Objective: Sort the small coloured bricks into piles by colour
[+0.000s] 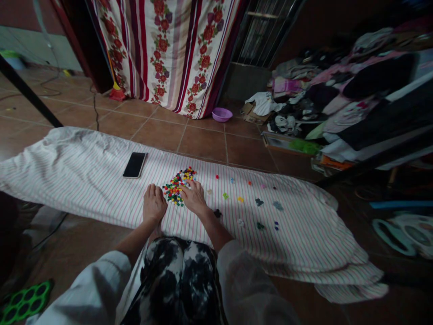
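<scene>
Your right hand [194,197] over mixed pile [176,184], fingertips hidden, grip unclear; left hand [154,203] beside, fingers together.

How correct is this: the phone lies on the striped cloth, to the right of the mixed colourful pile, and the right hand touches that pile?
Only the side is wrong: the head view shows the phone left of the mixed colourful pile. It does lie on the striped cloth, and the right hand does touch the pile.
</scene>
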`<state>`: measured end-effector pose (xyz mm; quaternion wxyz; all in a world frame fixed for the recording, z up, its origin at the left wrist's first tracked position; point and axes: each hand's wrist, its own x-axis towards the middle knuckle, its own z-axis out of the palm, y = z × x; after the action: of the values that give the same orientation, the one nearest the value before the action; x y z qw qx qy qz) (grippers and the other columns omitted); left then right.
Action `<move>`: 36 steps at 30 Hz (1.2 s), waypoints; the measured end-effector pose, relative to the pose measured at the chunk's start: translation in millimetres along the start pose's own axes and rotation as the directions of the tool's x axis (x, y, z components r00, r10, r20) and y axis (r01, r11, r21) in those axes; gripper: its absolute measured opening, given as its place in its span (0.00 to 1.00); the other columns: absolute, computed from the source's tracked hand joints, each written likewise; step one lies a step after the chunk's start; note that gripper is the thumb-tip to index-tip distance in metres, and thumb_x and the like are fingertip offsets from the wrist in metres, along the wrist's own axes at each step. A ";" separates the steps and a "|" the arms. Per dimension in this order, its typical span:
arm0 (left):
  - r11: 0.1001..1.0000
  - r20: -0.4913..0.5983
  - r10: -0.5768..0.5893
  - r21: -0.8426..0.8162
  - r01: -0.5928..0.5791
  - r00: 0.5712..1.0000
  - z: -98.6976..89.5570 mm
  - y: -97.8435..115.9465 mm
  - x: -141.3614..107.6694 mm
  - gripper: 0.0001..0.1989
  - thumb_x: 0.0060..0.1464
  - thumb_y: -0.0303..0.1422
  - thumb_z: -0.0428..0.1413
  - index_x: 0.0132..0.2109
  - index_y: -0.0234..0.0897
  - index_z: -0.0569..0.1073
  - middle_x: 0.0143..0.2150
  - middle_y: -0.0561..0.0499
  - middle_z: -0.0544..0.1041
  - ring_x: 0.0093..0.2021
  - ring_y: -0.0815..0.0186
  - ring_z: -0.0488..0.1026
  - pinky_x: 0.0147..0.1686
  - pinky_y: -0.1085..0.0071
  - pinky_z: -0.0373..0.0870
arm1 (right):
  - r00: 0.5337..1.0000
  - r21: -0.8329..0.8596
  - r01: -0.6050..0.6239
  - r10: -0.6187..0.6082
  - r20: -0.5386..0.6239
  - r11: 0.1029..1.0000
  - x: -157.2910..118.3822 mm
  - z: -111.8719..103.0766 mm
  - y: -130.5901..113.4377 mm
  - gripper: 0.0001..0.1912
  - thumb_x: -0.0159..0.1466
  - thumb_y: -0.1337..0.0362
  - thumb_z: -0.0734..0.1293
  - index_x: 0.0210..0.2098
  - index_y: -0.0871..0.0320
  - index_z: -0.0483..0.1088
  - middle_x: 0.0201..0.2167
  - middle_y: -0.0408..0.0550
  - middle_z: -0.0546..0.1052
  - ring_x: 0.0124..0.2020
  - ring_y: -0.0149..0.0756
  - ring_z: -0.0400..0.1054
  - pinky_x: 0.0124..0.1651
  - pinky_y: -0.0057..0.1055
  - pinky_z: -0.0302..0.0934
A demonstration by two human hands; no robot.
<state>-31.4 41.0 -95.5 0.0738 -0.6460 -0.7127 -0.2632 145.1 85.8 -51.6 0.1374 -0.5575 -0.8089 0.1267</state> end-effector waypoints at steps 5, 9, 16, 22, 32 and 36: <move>1.000 0.007 -0.010 -0.021 0.010 1.000 -2.4 1.9 0.1 0.14 0.60 0.27 0.43 0.47 0.30 0.70 0.57 0.31 0.71 0.64 0.47 0.63 0.60 0.50 0.63 | 0.998 -0.020 -0.061 0.062 0.033 0.998 12.8 2.4 7.2 0.18 0.71 0.57 0.58 0.56 0.41 0.73 0.63 0.45 0.66 0.63 0.47 0.53 0.61 0.46 0.53; 1.000 0.015 -0.009 -0.027 0.010 1.000 -4.4 3.1 1.0 0.14 0.61 0.27 0.43 0.46 0.30 0.71 0.56 0.30 0.71 0.63 0.47 0.64 0.60 0.50 0.63 | 0.995 -0.006 -0.093 0.093 0.021 0.996 21.2 3.5 16.6 0.19 0.71 0.63 0.58 0.54 0.40 0.75 0.60 0.42 0.70 0.60 0.44 0.56 0.60 0.42 0.54; 0.999 0.024 -0.015 -0.030 0.015 1.000 -0.7 0.6 0.3 0.15 0.61 0.27 0.42 0.47 0.28 0.71 0.58 0.28 0.71 0.64 0.45 0.63 0.60 0.48 0.63 | 0.999 0.054 -0.044 0.044 -0.006 0.998 29.0 4.5 31.2 0.20 0.67 0.72 0.60 0.49 0.49 0.78 0.53 0.45 0.76 0.56 0.41 0.60 0.57 0.37 0.54; 1.000 0.034 -0.015 -0.026 0.015 0.999 -1.8 0.9 0.2 0.15 0.60 0.26 0.43 0.48 0.28 0.71 0.58 0.29 0.70 0.65 0.45 0.62 0.61 0.48 0.63 | 0.998 0.094 0.003 0.004 -0.068 0.996 32.6 5.6 34.8 0.20 0.66 0.73 0.59 0.49 0.52 0.78 0.51 0.48 0.77 0.55 0.41 0.61 0.58 0.37 0.54; 0.997 0.004 -0.019 -0.071 0.019 1.000 -0.1 1.1 0.0 0.15 0.60 0.27 0.44 0.50 0.31 0.70 0.58 0.32 0.71 0.65 0.46 0.62 0.60 0.45 0.62 | 0.996 0.051 -0.041 0.045 -0.072 0.998 29.6 -2.5 37.6 0.15 0.67 0.69 0.61 0.44 0.53 0.78 0.46 0.49 0.78 0.51 0.41 0.63 0.55 0.37 0.55; 0.999 0.030 -0.008 -0.036 0.009 1.000 -2.7 1.6 1.0 0.14 0.60 0.27 0.43 0.47 0.30 0.70 0.57 0.30 0.71 0.64 0.47 0.62 0.61 0.48 0.62 | 0.998 0.046 -0.028 0.031 -0.055 0.999 34.8 -4.0 31.4 0.13 0.68 0.65 0.62 0.42 0.53 0.79 0.44 0.48 0.78 0.50 0.41 0.62 0.54 0.35 0.54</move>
<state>-30.7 40.7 -92.3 0.0504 -0.6481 -0.7116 -0.2665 162.0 129.4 -56.3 0.1707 -0.5694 -0.7933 0.1315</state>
